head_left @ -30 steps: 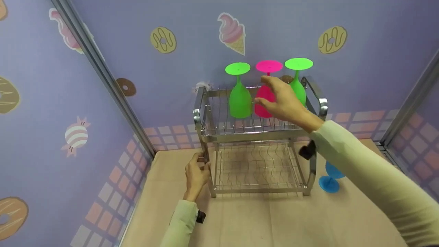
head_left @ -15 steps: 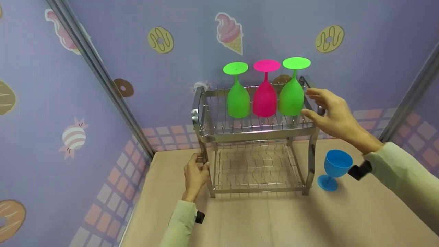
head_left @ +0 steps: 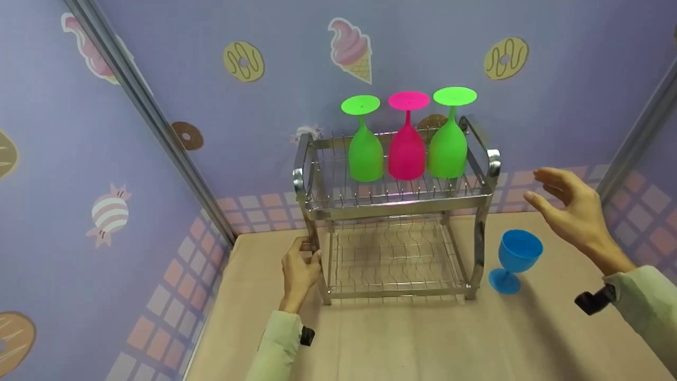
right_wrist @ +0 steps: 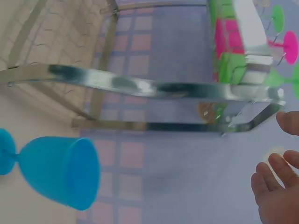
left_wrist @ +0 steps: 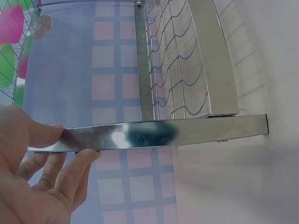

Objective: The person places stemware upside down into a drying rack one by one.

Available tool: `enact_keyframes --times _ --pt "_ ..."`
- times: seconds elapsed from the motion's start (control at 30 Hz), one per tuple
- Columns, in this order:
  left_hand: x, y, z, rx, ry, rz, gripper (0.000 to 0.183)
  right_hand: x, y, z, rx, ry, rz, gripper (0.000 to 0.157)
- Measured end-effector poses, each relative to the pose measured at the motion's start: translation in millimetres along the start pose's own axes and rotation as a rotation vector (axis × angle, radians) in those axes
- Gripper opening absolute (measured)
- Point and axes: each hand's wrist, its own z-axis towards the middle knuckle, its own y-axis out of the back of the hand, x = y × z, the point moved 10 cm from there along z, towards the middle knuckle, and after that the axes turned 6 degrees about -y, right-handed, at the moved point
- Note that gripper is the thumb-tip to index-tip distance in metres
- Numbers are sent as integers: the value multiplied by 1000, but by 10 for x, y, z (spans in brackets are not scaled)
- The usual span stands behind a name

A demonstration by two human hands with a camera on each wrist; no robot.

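Observation:
My left hand point(head_left: 300, 272) pinches the left front leg of a two-tier metal dish rack point(head_left: 402, 209); in the left wrist view, thumb and fingers lie on either side of the flat metal bar point(left_wrist: 140, 134). On the upper tier stand three upside-down goblets: a green goblet point(head_left: 366, 156) at left, a pink goblet point(head_left: 406, 153) in the middle and another green goblet point(head_left: 447, 151) at right. Right of the rack, my right hand point(head_left: 576, 214) hangs in the air holding nothing, fingers apart. Below and left of it, a blue goblet point(head_left: 519, 251) stands upright on the table.
The rack's lower tier point(head_left: 396, 259) has wavy wires. A pale cloth covers the table point(head_left: 381, 338). Patterned purple walls point(head_left: 296, 32) stand behind and at both sides, with metal posts point(head_left: 153, 121) at the corners.
My right hand has moved from in front of the pink goblet, past the right green goblet, to the right and down, clear of the rack. The left hand keeps its place on the rack.

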Motion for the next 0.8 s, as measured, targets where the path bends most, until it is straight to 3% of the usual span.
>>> enact_keyframes --times 0.33,0.53,0.8 --pt "0 11 11 2 -8 5 33 -813 -6 -389 -7 -159 -33 60" --pt "-5 37 15 -14 -13 24 32 -1323 -126 -642 56 -296 -62 72" --pt "-1 -4 1 -2 -20 -10 32 -1721 -319 -969 93 -347 -37 85"
